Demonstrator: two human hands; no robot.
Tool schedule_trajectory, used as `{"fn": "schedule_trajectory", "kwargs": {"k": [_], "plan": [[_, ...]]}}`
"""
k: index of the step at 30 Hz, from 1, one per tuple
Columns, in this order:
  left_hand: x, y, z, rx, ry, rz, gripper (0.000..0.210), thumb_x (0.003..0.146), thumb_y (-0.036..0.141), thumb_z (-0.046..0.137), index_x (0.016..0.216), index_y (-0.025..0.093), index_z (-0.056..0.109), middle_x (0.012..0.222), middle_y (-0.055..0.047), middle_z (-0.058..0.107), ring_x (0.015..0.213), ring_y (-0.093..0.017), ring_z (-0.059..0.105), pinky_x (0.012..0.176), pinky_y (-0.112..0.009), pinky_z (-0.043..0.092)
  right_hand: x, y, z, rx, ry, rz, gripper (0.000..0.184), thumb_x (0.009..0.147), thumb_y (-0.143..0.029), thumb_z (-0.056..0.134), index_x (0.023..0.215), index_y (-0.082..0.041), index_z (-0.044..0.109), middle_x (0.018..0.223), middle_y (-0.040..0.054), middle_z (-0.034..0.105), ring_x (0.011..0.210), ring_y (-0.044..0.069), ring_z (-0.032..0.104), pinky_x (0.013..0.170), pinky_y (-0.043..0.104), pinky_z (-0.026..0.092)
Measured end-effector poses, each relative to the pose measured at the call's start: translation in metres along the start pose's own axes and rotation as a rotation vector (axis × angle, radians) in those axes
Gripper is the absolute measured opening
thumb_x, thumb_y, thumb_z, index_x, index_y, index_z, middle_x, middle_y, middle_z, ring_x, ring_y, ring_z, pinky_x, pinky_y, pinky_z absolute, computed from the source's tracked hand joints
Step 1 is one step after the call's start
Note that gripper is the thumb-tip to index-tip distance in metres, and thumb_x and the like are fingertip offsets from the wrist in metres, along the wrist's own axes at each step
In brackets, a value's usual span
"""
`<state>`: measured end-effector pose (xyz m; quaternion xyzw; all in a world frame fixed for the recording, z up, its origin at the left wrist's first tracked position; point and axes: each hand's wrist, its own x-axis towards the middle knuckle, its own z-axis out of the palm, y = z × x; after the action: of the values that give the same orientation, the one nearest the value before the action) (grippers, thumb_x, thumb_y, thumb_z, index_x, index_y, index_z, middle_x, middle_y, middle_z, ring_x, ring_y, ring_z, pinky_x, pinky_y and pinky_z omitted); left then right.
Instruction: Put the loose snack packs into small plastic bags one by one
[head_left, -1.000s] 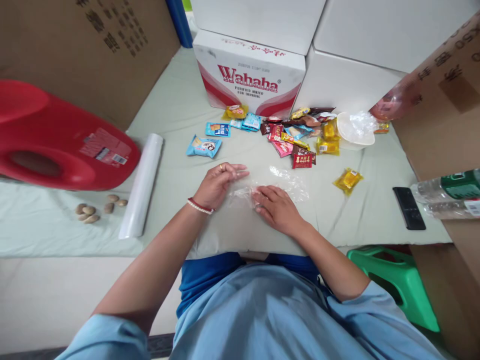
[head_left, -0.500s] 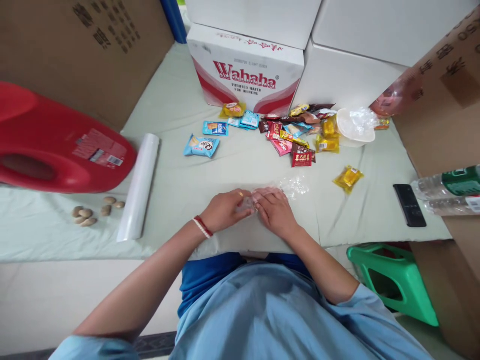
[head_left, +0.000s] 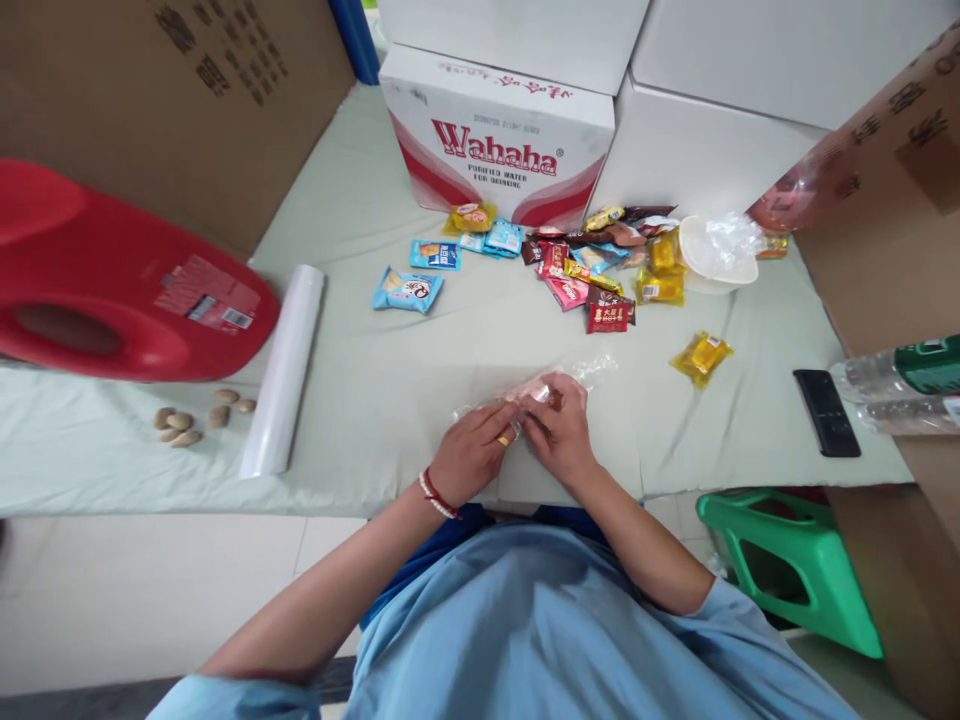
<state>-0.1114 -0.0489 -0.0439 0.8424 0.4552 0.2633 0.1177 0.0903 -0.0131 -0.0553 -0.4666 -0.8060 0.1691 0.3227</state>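
Note:
Crinkled clear plastic film [head_left: 597,372] lies on the table in front of my body, bunched under both hands. A pale pink patch shows through it between my fingers; what it is I cannot make out. My left hand [head_left: 478,452], with a ring and a red-and-white bracelet, is closed on the film's left part. My right hand [head_left: 561,428] pinches the film beside it, fingers bent. The fingertips of the two hands almost touch. A white roll of film [head_left: 283,375] lies off to the left.
Wrapped snacks [head_left: 577,270] lie in a pile before a Wahaha box [head_left: 499,150], beside a white bowl [head_left: 712,278]. One yellow packet [head_left: 702,358] sits apart. At left are a red jug [head_left: 142,310] and several brown nuts [head_left: 178,425]; at right, a phone [head_left: 826,412] and bottles [head_left: 919,370].
My left hand has turned over the film, its back now facing up. My right hand's fingers have gone from lying flat to bent and pinching. The view has shifted slightly.

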Motion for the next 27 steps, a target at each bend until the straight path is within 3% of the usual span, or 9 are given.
{"fn": "schedule_trajectory", "kwargs": {"k": [9, 12, 15, 17, 20, 22, 24, 27], "plan": [[0.008, -0.003, 0.005, 0.030, 0.004, -0.018, 0.039, 0.102, 0.011, 0.044, 0.128, 0.021, 0.071, 0.136, -0.012, 0.072, 0.126, -0.026, 0.066, 0.108, -0.047, 0.058, 0.015, 0.011, -0.022, 0.186, 0.074, 0.025, 0.024, 0.103, -0.030, 0.058, 0.123, -0.028, 0.071, 0.126, 0.0114, 0.068, 0.128, 0.028, 0.061, 0.114, 0.053, 0.050], [0.009, -0.002, 0.006, 0.037, 0.006, -0.003, 0.041, 0.104, 0.016, 0.046, 0.140, 0.021, 0.064, 0.140, -0.012, 0.070, 0.127, -0.027, 0.065, 0.107, -0.047, 0.058, 0.014, 0.013, -0.031, 0.213, 0.139, 0.110, 0.022, 0.104, -0.032, 0.057, 0.120, -0.027, 0.070, 0.122, 0.0114, 0.066, 0.119, 0.027, 0.064, 0.105, 0.048, 0.057], [0.010, -0.001, 0.006, 0.046, -0.015, -0.013, 0.042, 0.106, 0.023, 0.048, 0.146, 0.025, 0.060, 0.140, -0.011, 0.069, 0.126, -0.027, 0.064, 0.105, -0.047, 0.057, 0.019, 0.011, -0.048, 0.112, 0.281, 0.204, 0.032, 0.104, -0.034, 0.055, 0.133, -0.027, 0.065, 0.126, 0.0138, 0.059, 0.105, 0.026, 0.064, 0.091, 0.044, 0.061], [0.011, 0.000, 0.006, 0.065, -0.029, -0.011, 0.040, 0.106, 0.023, 0.048, 0.144, 0.027, 0.062, 0.139, -0.010, 0.070, 0.124, -0.027, 0.065, 0.103, -0.046, 0.057, 0.029, 0.010, -0.059, 0.018, 0.255, 0.142, 0.042, 0.103, -0.032, 0.056, 0.144, -0.027, 0.060, 0.139, 0.0164, 0.053, 0.099, 0.025, 0.062, 0.091, 0.045, 0.059], [0.013, 0.002, 0.007, 0.117, -0.033, -0.009, 0.040, 0.106, 0.020, 0.049, 0.142, 0.027, 0.064, 0.138, -0.010, 0.070, 0.121, -0.027, 0.065, 0.100, -0.045, 0.056, 0.049, 0.009, -0.068, -0.116, -0.051, -0.069, 0.039, 0.104, -0.026, 0.054, 0.140, -0.031, 0.068, 0.149, 0.0131, 0.055, 0.101, 0.026, 0.059, 0.094, 0.046, 0.054], [0.013, 0.003, 0.008, 0.160, -0.020, -0.009, 0.039, 0.105, 0.019, 0.051, 0.140, 0.027, 0.066, 0.136, -0.009, 0.072, 0.118, -0.027, 0.066, 0.096, -0.044, 0.056, 0.060, 0.013, -0.069, -0.181, -0.218, -0.186, 0.032, 0.105, -0.024, 0.054, 0.126, -0.030, 0.077, 0.135, 0.0101, 0.067, 0.099, 0.026, 0.058, 0.089, 0.042, 0.052], [0.013, 0.004, 0.010, 0.207, -0.008, -0.005, 0.037, 0.105, 0.019, 0.052, 0.138, 0.027, 0.067, 0.135, -0.009, 0.073, 0.117, -0.026, 0.066, 0.090, -0.042, 0.056, 0.063, 0.019, -0.069, -0.193, -0.209, -0.263, 0.028, 0.106, -0.022, 0.054, 0.117, -0.027, 0.079, 0.117, 0.0093, 0.075, 0.094, 0.025, 0.057, 0.083, 0.039, 0.051], [0.011, 0.004, 0.011, 0.270, 0.011, 0.001, 0.035, 0.106, 0.020, 0.053, 0.136, 0.026, 0.069, 0.134, -0.009, 0.073, 0.115, -0.025, 0.068, 0.086, -0.040, 0.054, 0.052, 0.033, -0.070, -0.168, -0.001, -0.337, 0.029, 0.105, -0.015, 0.055, 0.119, -0.025, 0.077, 0.109, 0.0084, 0.078, 0.091, 0.023, 0.058, 0.081, 0.038, 0.050]]}}
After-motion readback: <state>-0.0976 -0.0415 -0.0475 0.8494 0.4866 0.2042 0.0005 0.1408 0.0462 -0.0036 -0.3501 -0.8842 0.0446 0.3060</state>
